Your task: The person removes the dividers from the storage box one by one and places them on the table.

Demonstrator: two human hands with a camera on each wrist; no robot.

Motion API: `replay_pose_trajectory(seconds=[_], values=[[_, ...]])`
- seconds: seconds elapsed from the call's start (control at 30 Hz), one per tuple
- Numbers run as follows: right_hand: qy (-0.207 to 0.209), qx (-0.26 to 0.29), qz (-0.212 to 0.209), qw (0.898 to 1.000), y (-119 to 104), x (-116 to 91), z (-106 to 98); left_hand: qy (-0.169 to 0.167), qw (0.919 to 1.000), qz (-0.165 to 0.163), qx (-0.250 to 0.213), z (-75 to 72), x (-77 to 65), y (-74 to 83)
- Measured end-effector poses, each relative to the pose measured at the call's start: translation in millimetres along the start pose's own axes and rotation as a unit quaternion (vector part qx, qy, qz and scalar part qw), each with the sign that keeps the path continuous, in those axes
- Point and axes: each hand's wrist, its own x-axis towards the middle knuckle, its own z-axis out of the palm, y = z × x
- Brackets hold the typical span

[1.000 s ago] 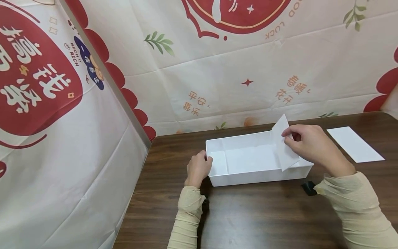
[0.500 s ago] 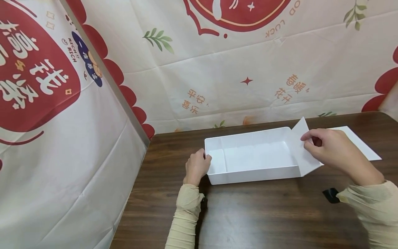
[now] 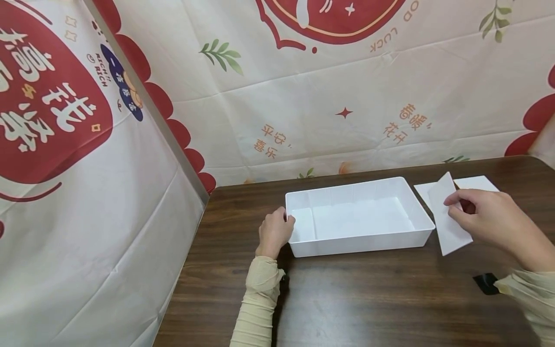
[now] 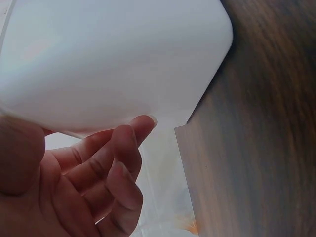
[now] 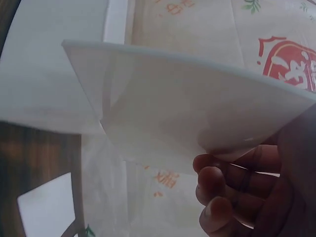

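Observation:
A long white plastic bin [image 3: 360, 245], open at the top, sits on the table with a low ridge across its floor near the left end. My left hand [image 3: 274, 231] grips the rim of its left end wall. In the left wrist view, the bin's end wall [image 4: 123, 59] lies between the thumb and the curled fingers. My right hand [image 3: 490, 214] pinches a thin white panel [image 3: 446, 217] by its edge, tilted, just right of the bin and apart from it. The right wrist view has the panel [image 5: 163, 108] held above the fingers of the right hand [image 5: 247, 187].
Behind the held panel, a flat white sheet [image 3: 479, 183] lies on the brown wooden table [image 3: 360, 299]. A printed cloth [image 3: 303, 144] hangs along the table's back edge, and another cloth [image 3: 143, 231] hangs on the left. A small black piece [image 3: 485, 283] shows by the right cuff.
My right hand has carried the white panel rightward, from over the bin's right end to beside it. My left hand keeps its hold on the bin's left wall.

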Motion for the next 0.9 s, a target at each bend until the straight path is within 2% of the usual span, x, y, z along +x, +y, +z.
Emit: replay_pose_trajectory(seconds=[0.33, 0.7, 0.9], values=[[-0.037, -0.024, 0.007, 0.999, 24.9, -18.4, 5.3, -0.004, 1.0000, 0.001, -0.003, -0.8, -1.4, -0.8], [-0.091, -0.043, -0.007, 0.995, 32.4, -27.3, 6.2, -0.007, 1.0000, -0.004, 0.000, 0.2, 0.5, -0.5], [-0.135, -0.044, 0.006, 0.990, 39.8, -32.2, 8.9, -0.011, 0.9999, -0.006, -0.002, -0.2, -0.3, 1.6]])
